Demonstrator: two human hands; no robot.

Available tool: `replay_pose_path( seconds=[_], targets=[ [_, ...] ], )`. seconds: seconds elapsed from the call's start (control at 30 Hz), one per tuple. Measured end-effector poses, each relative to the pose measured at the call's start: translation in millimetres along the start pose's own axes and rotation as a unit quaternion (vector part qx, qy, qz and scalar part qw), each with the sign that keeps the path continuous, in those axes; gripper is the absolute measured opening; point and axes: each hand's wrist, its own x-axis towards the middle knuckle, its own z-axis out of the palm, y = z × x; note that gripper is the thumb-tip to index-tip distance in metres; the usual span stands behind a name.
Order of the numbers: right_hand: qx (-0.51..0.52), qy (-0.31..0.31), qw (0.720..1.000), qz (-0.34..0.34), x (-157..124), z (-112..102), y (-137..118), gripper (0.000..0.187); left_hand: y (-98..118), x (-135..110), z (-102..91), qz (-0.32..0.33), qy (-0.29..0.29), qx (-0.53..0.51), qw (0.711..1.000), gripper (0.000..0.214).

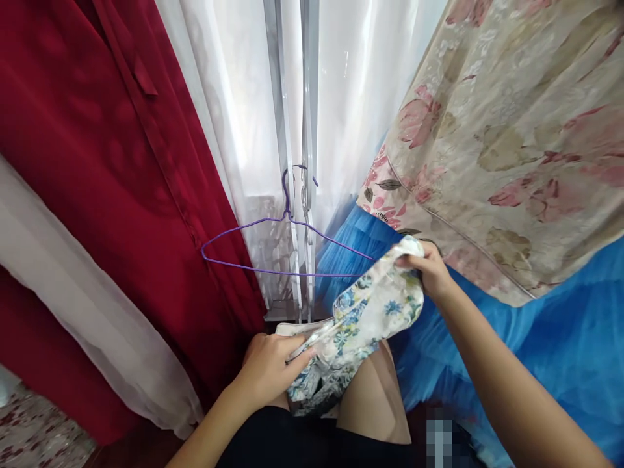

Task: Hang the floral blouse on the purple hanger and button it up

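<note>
A small garment of white cloth with blue flowers (363,312) stretches between my two hands. My left hand (270,370) grips its lower end near my lap, fingers closed on the cloth. Higher up at the right, my right hand (431,270) pinches its upper corner. A purple wire hanger (287,244) hangs on the window grille just behind the cloth, and its right tip passes close to my right hand. My knee shows under the garment.
A dark red curtain (97,162) and a white sheer curtain (229,117) hang at the left. A beige floral fabric (511,143) hangs at the right over blue tulle (560,338). A metal window frame (292,97) stands in the middle.
</note>
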Motion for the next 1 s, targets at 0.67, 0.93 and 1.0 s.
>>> replay_pose_path(
  seconds=[0.67, 0.93, 1.0],
  targets=[
    [0.117, -0.271, 0.945, 0.138, 45, 94, -18, 0.037, -86, -32, -129.4, -0.035, 0.068, -0.018, 0.997, 0.017],
    [0.023, -0.339, 0.933, 0.12, 52, 85, -39, 0.025, -128, 19, -181.6, -0.045, 0.081, 0.276, 0.957, 0.03],
    [0.015, -0.338, 0.934, 0.117, 50, 84, -42, 0.023, -118, 37, -197.5, -0.034, 0.126, 0.297, 0.946, 0.027]
  ],
)
